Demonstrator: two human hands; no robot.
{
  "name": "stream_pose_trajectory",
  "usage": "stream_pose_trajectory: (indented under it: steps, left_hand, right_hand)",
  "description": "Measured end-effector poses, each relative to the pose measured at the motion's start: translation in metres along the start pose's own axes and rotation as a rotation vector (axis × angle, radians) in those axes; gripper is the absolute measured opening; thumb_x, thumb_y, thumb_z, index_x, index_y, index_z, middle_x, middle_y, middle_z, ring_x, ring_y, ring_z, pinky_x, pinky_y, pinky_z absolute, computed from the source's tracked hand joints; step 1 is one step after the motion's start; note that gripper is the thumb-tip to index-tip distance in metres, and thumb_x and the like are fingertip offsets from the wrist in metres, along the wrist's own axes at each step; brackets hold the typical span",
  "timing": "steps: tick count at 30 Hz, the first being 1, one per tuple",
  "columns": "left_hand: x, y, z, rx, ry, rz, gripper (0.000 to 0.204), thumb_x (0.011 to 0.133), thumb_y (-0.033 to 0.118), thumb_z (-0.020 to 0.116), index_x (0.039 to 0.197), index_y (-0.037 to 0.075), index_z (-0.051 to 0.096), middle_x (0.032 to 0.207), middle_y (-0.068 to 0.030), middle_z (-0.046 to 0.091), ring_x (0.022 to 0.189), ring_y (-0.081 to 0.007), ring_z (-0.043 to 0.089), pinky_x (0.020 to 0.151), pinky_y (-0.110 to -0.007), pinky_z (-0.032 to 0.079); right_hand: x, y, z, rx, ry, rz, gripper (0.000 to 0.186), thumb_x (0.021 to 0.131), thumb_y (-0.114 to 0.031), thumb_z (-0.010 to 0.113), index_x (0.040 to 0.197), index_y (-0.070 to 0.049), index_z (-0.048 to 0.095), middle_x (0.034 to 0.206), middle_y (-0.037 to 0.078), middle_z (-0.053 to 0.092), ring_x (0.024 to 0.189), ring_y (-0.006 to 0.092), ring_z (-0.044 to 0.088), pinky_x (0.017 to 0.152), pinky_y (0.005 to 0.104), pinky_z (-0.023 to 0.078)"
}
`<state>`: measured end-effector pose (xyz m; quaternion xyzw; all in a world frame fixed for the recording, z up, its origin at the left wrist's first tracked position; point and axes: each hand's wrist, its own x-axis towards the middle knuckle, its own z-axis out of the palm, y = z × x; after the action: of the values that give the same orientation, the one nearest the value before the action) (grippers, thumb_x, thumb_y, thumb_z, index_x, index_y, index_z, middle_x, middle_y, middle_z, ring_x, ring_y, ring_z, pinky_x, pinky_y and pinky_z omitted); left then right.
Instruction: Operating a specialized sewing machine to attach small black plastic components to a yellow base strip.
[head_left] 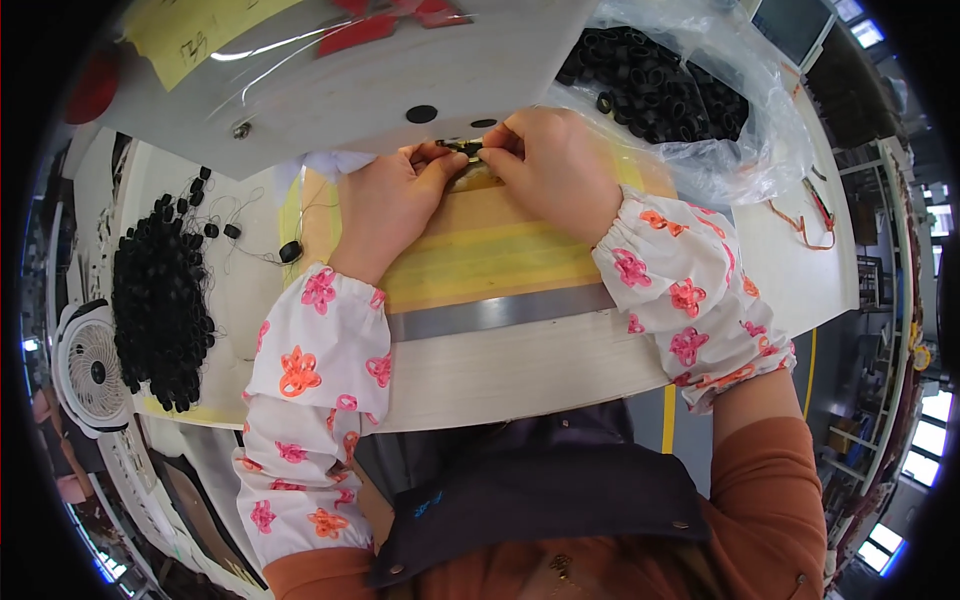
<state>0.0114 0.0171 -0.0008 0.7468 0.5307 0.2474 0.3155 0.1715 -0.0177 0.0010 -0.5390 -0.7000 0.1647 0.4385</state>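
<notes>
Under the grey-white machine head, my left hand and my right hand meet, with fingertips pinched close together. Between them sits a small black band piece, gripped from both sides. My fingers hide much of it, so its full shape does not show; it looks like the black loops nearby. Beneath the hands lies a work surface covered in yellow and tan tape, with a metal strip along its near edge. White flowered sleeve covers are on both forearms.
An open clear plastic bag of black loops lies at the back right. Left of the hands is a heap of black loops joined by threads. A white fan stands at the table's left edge. Orange-handled snips lie far right.
</notes>
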Motion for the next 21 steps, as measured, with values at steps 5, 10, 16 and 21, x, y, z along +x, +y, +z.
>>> stream_pose_trajectory:
  steps: [5, 10, 16, 21]
  left_hand:
    - [0.001, -0.005, 0.004, -0.042, 0.03, -0.011, 0.03, 0.073, 0.033, 0.06, 0.079, 0.005, 0.064, 0.061, -0.0022, 0.06, 0.052, -0.0112, 0.054, 0.05, -0.024, 0.04]
    - [0.001, -0.01, -0.001, -0.066, 0.007, -0.022, 0.028, 0.074, 0.033, 0.06, 0.079, 0.006, 0.064, 0.06, -0.0006, 0.06, 0.051, -0.0081, 0.053, 0.049, -0.022, 0.039]
    - [0.001, -0.01, 0.004, -0.081, 0.024, 0.005, 0.026, 0.074, 0.032, 0.061, 0.08, 0.006, 0.064, 0.06, 0.001, 0.06, 0.052, -0.0061, 0.052, 0.05, -0.02, 0.039]
    - [0.001, -0.009, 0.002, -0.154, 0.017, -0.022, 0.024, 0.073, 0.029, 0.062, 0.079, 0.006, 0.063, 0.061, 0.0022, 0.06, 0.053, -0.0047, 0.052, 0.051, -0.019, 0.039]
  right_hand:
    - [0.001, 0.001, 0.002, -0.044, 0.025, -0.038, 0.007, 0.065, 0.001, 0.057, 0.066, 0.002, 0.05, 0.061, 0.017, 0.055, 0.058, 0.0333, 0.054, 0.052, 0.0375, 0.043]
    - [0.005, -0.006, 0.003, -0.226, -0.02, 0.024, 0.013, 0.067, -0.008, 0.063, 0.071, 0.003, 0.059, 0.063, 0.014, 0.06, 0.056, 0.0238, 0.059, 0.053, 0.0302, 0.046]
    - [0.003, 0.005, 0.003, -0.1, -0.036, 0.058, 0.012, 0.067, -0.009, 0.063, 0.071, 0.002, 0.059, 0.063, 0.013, 0.06, 0.056, 0.0241, 0.059, 0.052, 0.0302, 0.046]
    - [0.004, 0.004, 0.004, -0.126, -0.018, 0.028, 0.012, 0.067, -0.008, 0.064, 0.07, 0.002, 0.058, 0.062, 0.012, 0.06, 0.055, 0.0224, 0.059, 0.051, 0.0296, 0.046]
